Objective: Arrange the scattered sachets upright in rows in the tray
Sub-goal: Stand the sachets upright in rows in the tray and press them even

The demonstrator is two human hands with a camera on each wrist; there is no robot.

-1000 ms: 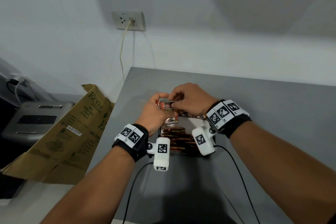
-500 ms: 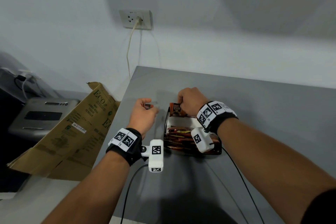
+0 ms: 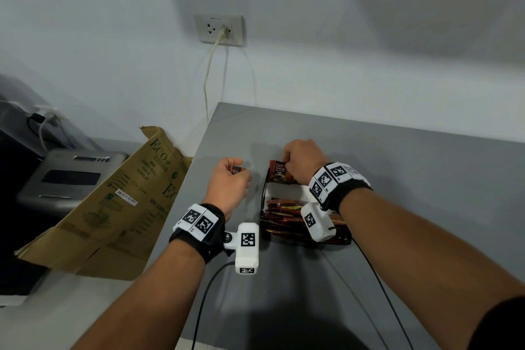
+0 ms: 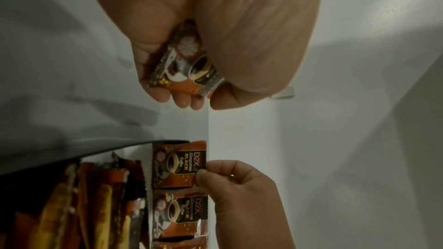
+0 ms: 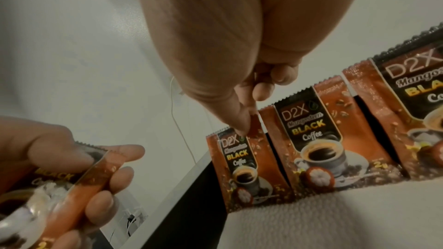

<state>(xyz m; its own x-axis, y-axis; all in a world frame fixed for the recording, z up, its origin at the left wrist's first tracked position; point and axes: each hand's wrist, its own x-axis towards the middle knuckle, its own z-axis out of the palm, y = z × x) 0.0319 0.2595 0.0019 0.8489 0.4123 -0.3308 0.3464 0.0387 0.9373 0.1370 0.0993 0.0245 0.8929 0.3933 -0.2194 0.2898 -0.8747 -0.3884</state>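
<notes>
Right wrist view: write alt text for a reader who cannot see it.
The right hand pinches the top of the leftmost sachet in an upright row of coffee sachets. At lower left, the left hand holds another sachet.

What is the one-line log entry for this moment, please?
left hand: holds spare sachet beside tray | right hand: pinches upright sachet at tray's far end | loose sachets: unsorted
</notes>
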